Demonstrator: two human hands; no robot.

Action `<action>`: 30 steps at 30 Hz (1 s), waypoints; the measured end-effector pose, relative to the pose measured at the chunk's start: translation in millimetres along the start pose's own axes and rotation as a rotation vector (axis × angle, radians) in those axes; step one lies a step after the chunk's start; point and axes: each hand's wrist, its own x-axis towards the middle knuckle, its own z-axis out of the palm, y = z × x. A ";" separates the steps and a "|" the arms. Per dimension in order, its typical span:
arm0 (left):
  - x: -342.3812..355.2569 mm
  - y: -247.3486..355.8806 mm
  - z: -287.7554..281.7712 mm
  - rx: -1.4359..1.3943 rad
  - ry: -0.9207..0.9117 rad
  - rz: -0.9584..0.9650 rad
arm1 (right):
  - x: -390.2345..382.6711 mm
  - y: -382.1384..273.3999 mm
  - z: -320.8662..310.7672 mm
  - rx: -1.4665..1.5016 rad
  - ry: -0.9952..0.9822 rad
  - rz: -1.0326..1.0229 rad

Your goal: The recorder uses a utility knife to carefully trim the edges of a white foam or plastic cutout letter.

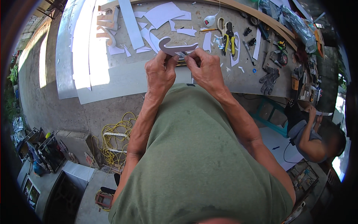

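a person in a green shirt works with both hands raised over the near edge of a grey table. the left hand has its thumb and forefinger clamped on a pale, hooked strip, just below its curled left end. the right hand is at the strip's straight right end, fingers bent and thumb close to them; whether they clamp the strip or some small piece behind it, one cannot tell. the strip is in the air before the chest, its hook opening upward in the view. beyond it lie white scraps, a pencil, scissors and yellow-handled cutters. farther right, a dark glove rests near the table's edge. at lower right, a co-worker sits bent over, both hands on a thin pale piece.
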 end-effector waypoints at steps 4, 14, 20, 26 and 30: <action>-3.5 -7.0 2.1 -0.200 -0.062 -0.305 | 6.4 2.8 -5.6 0.147 -0.100 0.179; -10.6 -19.1 8.2 -0.580 -0.048 -0.319 | 2.5 -1.5 -2.0 0.082 -0.050 0.170; -8.8 -11.3 4.4 -0.230 -0.069 -0.294 | 3.8 -2.6 -2.3 0.066 -0.091 0.210; -12.2 -29.3 13.0 -0.289 -0.006 -0.197 | 3.2 -3.6 -0.6 0.119 -0.102 0.272; -12.8 -26.0 12.0 -0.285 0.018 -0.197 | 3.3 -0.7 3.6 0.122 -0.094 0.259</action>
